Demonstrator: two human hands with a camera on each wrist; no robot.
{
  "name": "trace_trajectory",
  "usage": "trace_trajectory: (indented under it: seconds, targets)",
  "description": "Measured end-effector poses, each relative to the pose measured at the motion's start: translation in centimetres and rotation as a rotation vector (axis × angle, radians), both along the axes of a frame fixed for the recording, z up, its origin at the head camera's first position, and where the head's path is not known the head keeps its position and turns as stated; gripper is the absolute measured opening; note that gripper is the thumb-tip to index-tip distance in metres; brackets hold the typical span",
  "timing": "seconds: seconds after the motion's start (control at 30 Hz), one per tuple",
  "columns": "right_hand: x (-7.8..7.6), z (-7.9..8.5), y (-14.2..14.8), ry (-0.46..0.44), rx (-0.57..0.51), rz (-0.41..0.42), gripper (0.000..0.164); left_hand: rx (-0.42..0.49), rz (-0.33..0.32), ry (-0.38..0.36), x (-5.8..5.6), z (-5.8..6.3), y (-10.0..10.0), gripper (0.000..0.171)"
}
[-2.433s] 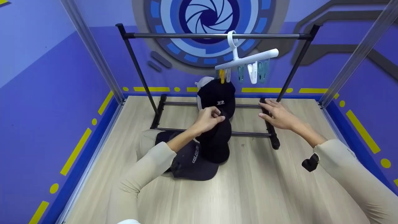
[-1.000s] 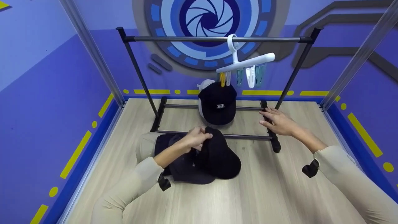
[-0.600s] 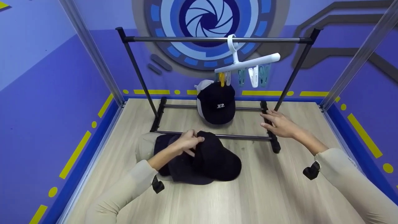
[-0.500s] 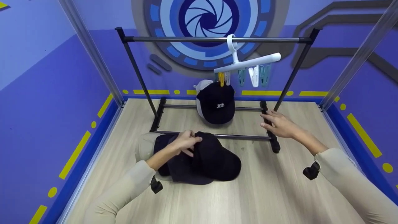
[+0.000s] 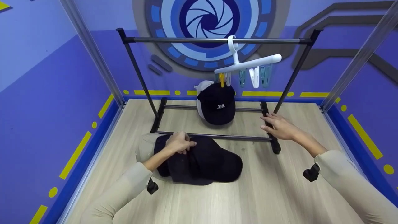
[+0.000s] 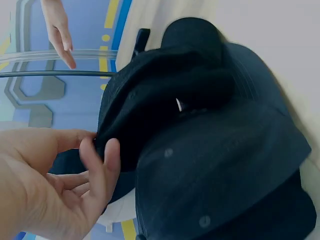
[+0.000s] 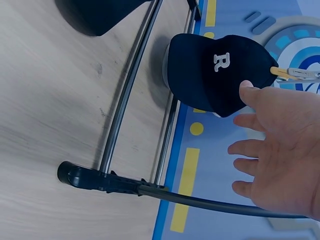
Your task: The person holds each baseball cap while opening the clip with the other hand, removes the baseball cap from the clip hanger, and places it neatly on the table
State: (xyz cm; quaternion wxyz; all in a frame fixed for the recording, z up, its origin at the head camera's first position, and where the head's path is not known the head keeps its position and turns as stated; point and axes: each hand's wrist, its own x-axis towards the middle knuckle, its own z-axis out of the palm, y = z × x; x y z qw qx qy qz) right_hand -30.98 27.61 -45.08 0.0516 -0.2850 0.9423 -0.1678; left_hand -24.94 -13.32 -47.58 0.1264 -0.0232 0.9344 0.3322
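My left hand (image 5: 178,143) pinches the back edge of a plain black cap (image 5: 217,161) between thumb and fingertips; the left wrist view shows the fingers (image 6: 112,155) at its rim. This cap lies partly over a dark grey cap (image 5: 183,174) with its brim toward the front. My right hand (image 5: 279,127) is held out with relaxed, spread fingers near the rack's right post, touching no cap. Beyond it, a black cap with a white R (image 5: 219,102) hangs from a yellow clothespin (image 5: 221,80) on a white clip hanger (image 5: 248,63). Behind it shows a white cap (image 5: 202,88).
A black metal garment rack (image 5: 180,40) stands on the wooden tabletop (image 5: 255,193), its low front bar (image 5: 242,137) just behind the black cap. A beige cap (image 5: 144,144) lies under the left end of the pile. Purple walls (image 5: 46,102) enclose the back and sides.
My left hand has drawn the black cap from below the hanging caps toward me, lowering it onto the pile, then shifted slightly left. The hanger swayed a little. My right hand stayed nearly still.
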Motion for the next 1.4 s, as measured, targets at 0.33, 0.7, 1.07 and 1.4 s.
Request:
trace_trajectory:
  seconds: [0.33, 0.7, 1.07, 1.4]
  targets:
    - [-0.4, -0.1, 0.1, 0.002, 0.007, -0.004, 0.052, -0.203, -0.021, 0.193, -0.2, -0.5, -0.4, 0.028]
    - [-0.6, -0.9, 0.4, 0.03, -0.052, 0.016, 0.053, -0.229, -0.101, 0.24, -0.2, -0.9, -0.6, 0.011]
    - [-0.7, -1.4, 0.3, 0.011, -0.004, 0.012, 0.052, -0.223, -0.132, 0.248, -1.1, -0.7, 0.1, 0.01]
    - [-1.1, -2.1, -0.8, 0.041, -0.034, 0.031, 0.049, -0.078, -0.132, 0.308, -4.1, -0.7, 0.9, 0.017]
